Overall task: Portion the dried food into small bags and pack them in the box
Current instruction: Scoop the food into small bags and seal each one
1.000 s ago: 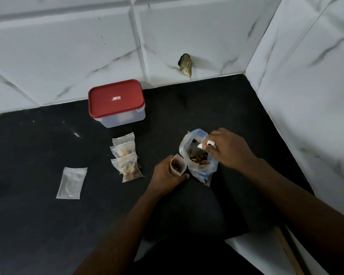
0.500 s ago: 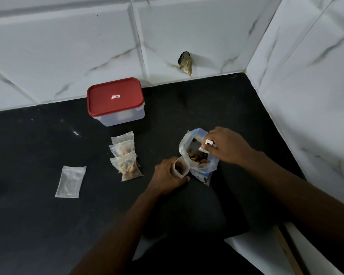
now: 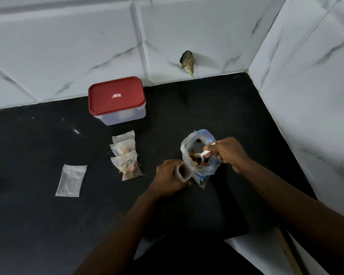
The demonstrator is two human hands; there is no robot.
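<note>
Lifted since half a second ago, our white scoop (image 3: 199, 156) now shows its bowl above the dried food (image 3: 197, 162), where before only the handle end stuck out of the large bag (image 3: 186, 147). Our right hand (image 3: 227, 153) has its fingers curled round the scoop's handle. Our left hand (image 3: 170, 178) grips a small bag (image 3: 184, 172), holding its mouth open and tilted against the large bag's side; whether any food is in it yet, we cannot tell. Just to the left, on the black counter (image 3: 38, 225), three filled bags (image 3: 127, 167) lie in an overlapping row, and one empty bag (image 3: 71, 180) lies flat further left, apart from them. Beyond them the box (image 3: 123, 116) stands near the tiled wall (image 3: 68, 46) with its red lid (image 3: 115, 96) on. We judge the job about half done: three portions are made, a fourth is under way and a fifth bag is unfilled. Nothing appears packed, though the box's clouded sides hide its inside.
</note>
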